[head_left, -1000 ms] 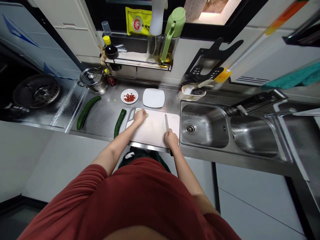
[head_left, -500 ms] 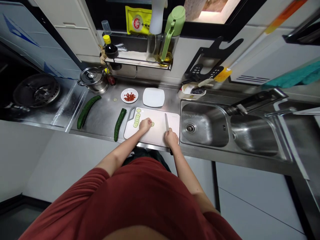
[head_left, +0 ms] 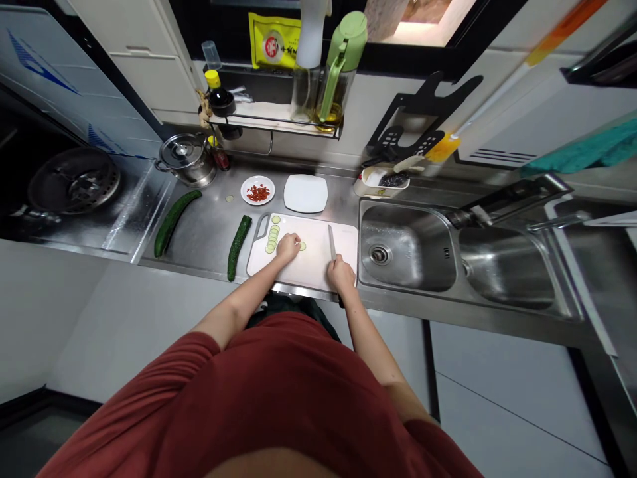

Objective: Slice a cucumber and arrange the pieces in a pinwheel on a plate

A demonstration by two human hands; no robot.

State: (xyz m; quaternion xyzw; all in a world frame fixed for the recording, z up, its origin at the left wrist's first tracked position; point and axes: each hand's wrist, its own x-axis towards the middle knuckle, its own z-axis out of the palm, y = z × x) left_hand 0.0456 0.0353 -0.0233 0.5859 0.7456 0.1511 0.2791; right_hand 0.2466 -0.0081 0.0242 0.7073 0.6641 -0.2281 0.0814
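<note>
- While the left hand (head_left: 287,247) rests low over the white cutting board (head_left: 313,265), its fingers are curled and narrow, their tips at a lone cucumber slice (head_left: 302,246); whether they pinch it or only touch it, one cannot tell.
- The right hand (head_left: 341,273) is wrapped around the handle of a knife (head_left: 332,242), fingers closed, the blade pointing roughly to 12 o'clock over the board.
- From the left hand, the lone slice lies at 3 o'clock, by the fingertips.
- An overlapping row of slices (head_left: 272,240) sits at 10 o'clock on the board, with a separate slice (head_left: 275,220) at 11 o'clock.
- The shorter cucumber (head_left: 239,248) lies at 9 o'clock, off the board on the steel counter (head_left: 209,232); the longer cucumber (head_left: 174,223) is farther out that way.
- A small round plate (head_left: 257,180) at 11 o'clock holds chopped red pieces (head_left: 257,193).
- A squarish white plate (head_left: 306,193) at 1 o'clock is bare.
- At 10 o'clock, well apart, stands a lidded steel pot (head_left: 192,174), its contents hidden.
- At 2 o'clock, a pale container (head_left: 381,192) holds dark and white items too small to identify.
- A double sink (head_left: 423,265) spans 3 o'clock.
</note>
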